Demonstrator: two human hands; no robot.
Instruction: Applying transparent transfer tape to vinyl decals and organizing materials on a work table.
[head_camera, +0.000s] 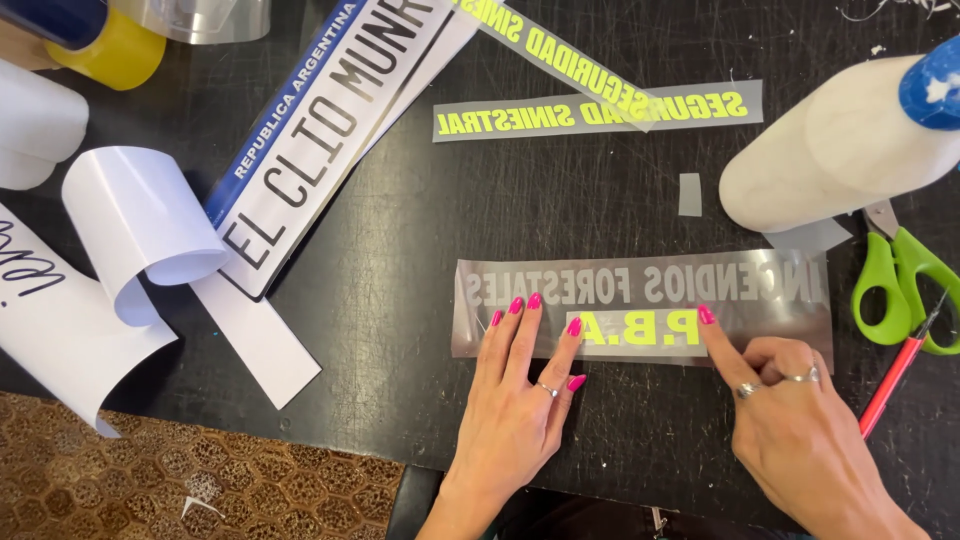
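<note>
A clear transfer sheet (760, 305) with mirrored grey lettering lies flat on the black table (400, 270). A smaller strip with mirrored yellow letters (635, 328) rests on its lower half. My left hand (520, 390) lies flat, fingertips spread on the sheet's lower left part and the strip's left end. My right hand (790, 420) presses its index fingertip on the strip's right end, the other fingers curled. Both hands have pink nails and rings.
Green-handled scissors (900, 285) and a red craft knife (895, 372) lie at the right. A white bottle with a blue cap (840, 140) lies above them. Two more yellow-lettered strips (600, 108), a licence-plate-style sticker (320, 130), curled white backing paper (135, 225) and tape rolls (110, 45) fill the left and top.
</note>
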